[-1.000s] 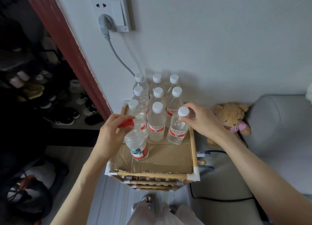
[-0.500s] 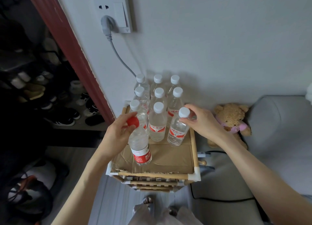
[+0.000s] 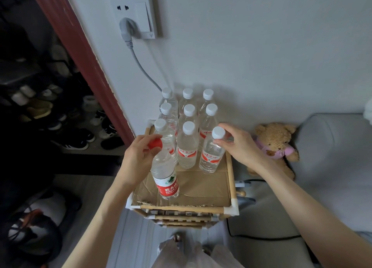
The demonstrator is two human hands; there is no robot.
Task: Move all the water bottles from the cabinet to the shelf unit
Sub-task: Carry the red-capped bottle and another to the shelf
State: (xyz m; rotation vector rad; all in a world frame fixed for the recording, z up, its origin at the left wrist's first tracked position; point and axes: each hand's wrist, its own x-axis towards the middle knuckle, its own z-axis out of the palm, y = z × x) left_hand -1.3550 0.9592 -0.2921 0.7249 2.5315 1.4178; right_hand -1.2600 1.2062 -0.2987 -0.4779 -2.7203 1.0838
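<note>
**Head view: ten bottles on the shelf unit, one under each hand**

Head view, counted: ten water bottles upright on the cardboard-lined top of the shelf unit [image 3: 231, 187]. Nine with white caps, one with a red cap. Eight white-capped ones packed against the wall [image 3: 261, 46] in near-touching rows, among them the middle bottle of the front row [image 3: 186, 147]. Two hands, one teddy bear [image 3: 275, 145], one wall socket [image 3: 138, 16] with one grey plug and cable.

Left hand [image 3: 138, 157] curled round the neck of the red-capped bottle [image 3: 166, 179], fingers closed under the cap, base down on the cardboard at the left front. Right hand [image 3: 239, 145] pinching the neck of a white-capped bottle [image 3: 211, 155] just under its cap, thumb and fingers closed on it, base down at the right edge, close against the side rail.

Open cardboard only along the front, between the red-capped bottle and the right rail; front rail and white corner joints bordering it. Red door frame [image 3: 80, 56] near the left rear corner, shoes in the dark beyond. Grey sofa [image 3: 332, 157] just right of the unit, bear sitting between the two.

Clear plastic, clear contents. White-capped bottles: red-and-white label low on the body. Red-capped bottle: red label with white characters and a green mark, slightly wider body.
</note>
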